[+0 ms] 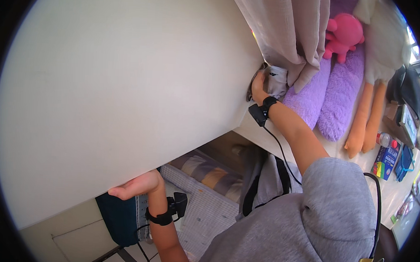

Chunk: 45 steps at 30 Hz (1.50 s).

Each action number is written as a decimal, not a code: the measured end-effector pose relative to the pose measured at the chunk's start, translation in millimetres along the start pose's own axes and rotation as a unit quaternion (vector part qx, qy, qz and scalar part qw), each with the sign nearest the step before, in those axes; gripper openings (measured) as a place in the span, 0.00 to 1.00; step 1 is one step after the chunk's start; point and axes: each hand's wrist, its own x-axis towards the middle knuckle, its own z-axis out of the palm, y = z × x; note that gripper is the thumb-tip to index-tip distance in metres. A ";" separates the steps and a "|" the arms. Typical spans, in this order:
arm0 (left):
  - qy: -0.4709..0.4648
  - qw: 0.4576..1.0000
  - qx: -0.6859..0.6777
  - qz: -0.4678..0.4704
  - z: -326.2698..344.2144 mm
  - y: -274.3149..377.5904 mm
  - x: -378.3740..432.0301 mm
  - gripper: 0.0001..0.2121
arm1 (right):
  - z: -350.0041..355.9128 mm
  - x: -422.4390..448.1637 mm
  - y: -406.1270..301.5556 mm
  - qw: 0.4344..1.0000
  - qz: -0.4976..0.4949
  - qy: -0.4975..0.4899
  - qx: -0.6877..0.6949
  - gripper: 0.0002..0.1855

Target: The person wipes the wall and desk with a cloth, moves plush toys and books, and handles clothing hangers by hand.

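Observation:
A large white panel (127, 92) fills the left and middle of the view. My left hand (137, 185) is at its lower edge, palm and thumb against the rim, and its fingers are mostly hidden. At the panel's right end, by the curtain's hem, my right hand (259, 84) grips a crumpled grey and white cloth (277, 79) with a small black mark. Part of the cloth is dark and touches the panel. Each wrist wears a black strap with a small camera and a cable.
A beige curtain (281, 32) hangs beside purple plush legs (341, 91) and a pink doll (346, 31) on a pale ledge (262, 133). A bottle (385, 139) and a blue book (386, 161) lie further right. Below are bedding (210, 208) and a grey bag (267, 179).

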 end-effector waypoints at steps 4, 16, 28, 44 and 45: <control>-0.016 0.999 0.020 -0.036 -10.6 -1.4 -1.3 0.31 | -2.2 -56.2 41.0 0.996 0.084 -0.040 -0.003 0.27; -0.144 0.985 0.008 0.090 1.8 -6.9 4.0 0.33 | 12.0 -192.3 51.2 0.942 0.315 -0.112 0.030 0.26; -0.181 0.964 -0.011 0.194 -4.0 -11.8 16.1 0.30 | 28.7 -399.6 -176.3 0.921 0.080 -0.333 -0.188 0.13; -0.329 0.927 -0.129 0.127 -41.3 -8.0 39.0 0.27 | 160.6 -609.2 -278.8 0.006 -0.929 0.033 -0.368 0.25; -0.330 0.927 -0.129 0.126 -51.1 -15.3 42.4 0.27 | 158.0 -585.4 -263.6 0.024 -0.944 0.038 -0.326 0.20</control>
